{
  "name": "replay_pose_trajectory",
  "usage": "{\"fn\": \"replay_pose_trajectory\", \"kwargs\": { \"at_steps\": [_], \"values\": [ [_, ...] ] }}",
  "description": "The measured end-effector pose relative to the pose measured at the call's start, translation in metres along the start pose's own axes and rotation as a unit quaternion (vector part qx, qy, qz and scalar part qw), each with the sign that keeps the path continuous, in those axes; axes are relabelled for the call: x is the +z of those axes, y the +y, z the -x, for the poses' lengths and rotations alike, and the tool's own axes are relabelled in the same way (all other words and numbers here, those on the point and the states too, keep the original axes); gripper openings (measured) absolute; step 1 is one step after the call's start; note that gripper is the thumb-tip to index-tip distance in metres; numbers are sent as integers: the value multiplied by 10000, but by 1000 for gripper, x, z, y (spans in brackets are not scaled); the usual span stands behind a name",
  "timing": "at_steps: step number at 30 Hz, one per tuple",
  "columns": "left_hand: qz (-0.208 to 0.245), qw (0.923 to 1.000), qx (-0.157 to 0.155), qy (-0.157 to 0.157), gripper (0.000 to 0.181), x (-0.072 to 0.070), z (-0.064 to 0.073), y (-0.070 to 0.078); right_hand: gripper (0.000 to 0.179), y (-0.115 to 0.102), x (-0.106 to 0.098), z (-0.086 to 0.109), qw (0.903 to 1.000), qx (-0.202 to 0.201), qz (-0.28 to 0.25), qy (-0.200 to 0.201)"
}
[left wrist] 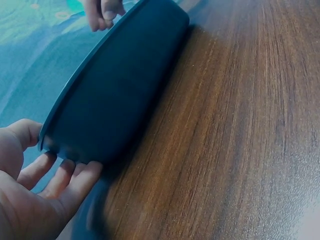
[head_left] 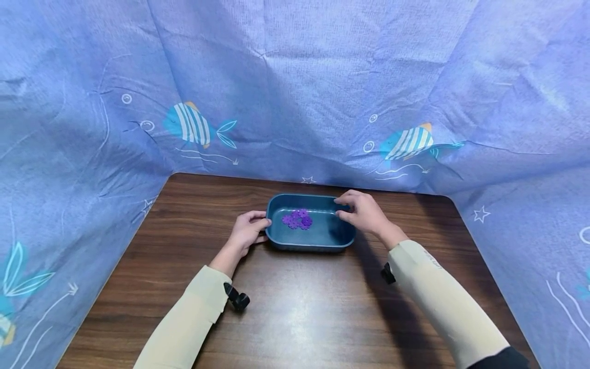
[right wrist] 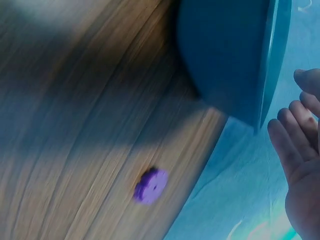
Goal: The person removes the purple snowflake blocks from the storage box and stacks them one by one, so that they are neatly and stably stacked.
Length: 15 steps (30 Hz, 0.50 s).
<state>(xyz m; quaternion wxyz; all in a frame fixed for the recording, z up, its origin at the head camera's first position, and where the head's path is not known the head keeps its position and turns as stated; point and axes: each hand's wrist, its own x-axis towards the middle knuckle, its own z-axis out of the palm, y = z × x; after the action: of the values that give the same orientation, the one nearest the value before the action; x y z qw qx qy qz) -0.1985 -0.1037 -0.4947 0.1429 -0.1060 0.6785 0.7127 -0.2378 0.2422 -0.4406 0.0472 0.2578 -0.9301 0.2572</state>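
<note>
The blue container [head_left: 324,231] stands on the brown wooden tabletop [head_left: 295,315], toward its far edge, with its open side up. In its left half there is a small group of purple toothed pieces [head_left: 306,221], lying close together on the floor of the container; some of them overlap, so I cannot count them surely.

The left grip [head_left: 246,229] has hold of the left end of this container: the thumb is at the rim, and the other fingers are against the outer wall, as the left wrist view also shows. The right grip [head_left: 364,210] is at the other end, above the right rim. Its fingers are lightly bent, the thumb stands apart from them, and nothing is seen between them.

In the right wrist view, a single purple piece [right wrist: 154,186] is on the tabletop, near the container but apart from it, and not far from the edge. It is a little blurred.

Both arms wear pale sleeves [head_left: 184,315]. Behind the tabletop hangs a blue cloth [head_left: 318,118] printed with striped fish [head_left: 193,124].
</note>
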Motion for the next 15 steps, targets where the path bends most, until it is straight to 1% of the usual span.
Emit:
{"fn": "replay_pose_trajectory", "kwargs": {
  "at_steps": [4,8,15],
  "values": [
    [-9,10000,11,6,42,-1,0,-1,32,-8,12,-11,9998,-122,75,-168],
    [-26,10000,53,11,42,-1,0,-1,33,-15,23,-17,9990,-194,142,-379],
    [-21,10000,1,32,41,0,2,1,34,-21,38,-21,9978,-47,62,-657]
  ]
}}
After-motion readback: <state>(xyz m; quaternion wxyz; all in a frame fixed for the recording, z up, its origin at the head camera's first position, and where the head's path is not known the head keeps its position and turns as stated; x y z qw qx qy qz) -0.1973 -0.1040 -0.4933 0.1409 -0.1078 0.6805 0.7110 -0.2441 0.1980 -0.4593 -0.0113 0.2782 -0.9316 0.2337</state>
